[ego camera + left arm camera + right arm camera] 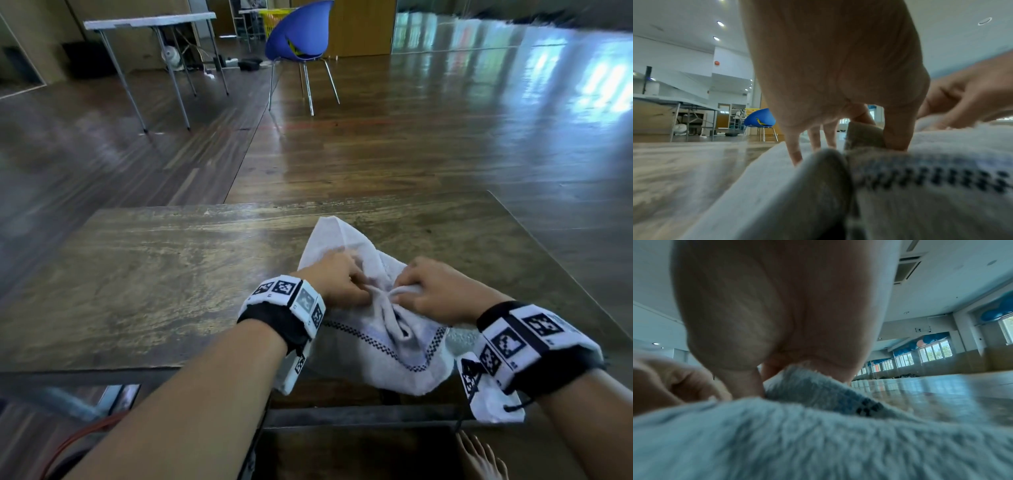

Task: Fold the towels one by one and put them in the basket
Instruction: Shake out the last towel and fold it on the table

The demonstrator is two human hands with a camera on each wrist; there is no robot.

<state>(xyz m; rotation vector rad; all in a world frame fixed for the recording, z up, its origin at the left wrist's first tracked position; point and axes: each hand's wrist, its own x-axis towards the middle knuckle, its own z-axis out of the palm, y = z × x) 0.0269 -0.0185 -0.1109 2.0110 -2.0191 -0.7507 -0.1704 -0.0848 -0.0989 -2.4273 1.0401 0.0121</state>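
Wooden table [144,274], towel [387,346] bunched; left hand [337,279], right hand [433,291] both pinching folds; near edge overhangs, may slide off

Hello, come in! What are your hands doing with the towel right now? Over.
Left hand and right hand both pinching the towel. Towel bunched, unfolded, on table. No obstructions.

A blue chair [297,32] is set on the wooden floor [411,137], beside a grey folding table [150,21]. A fan [170,55] is seen beneath that table.
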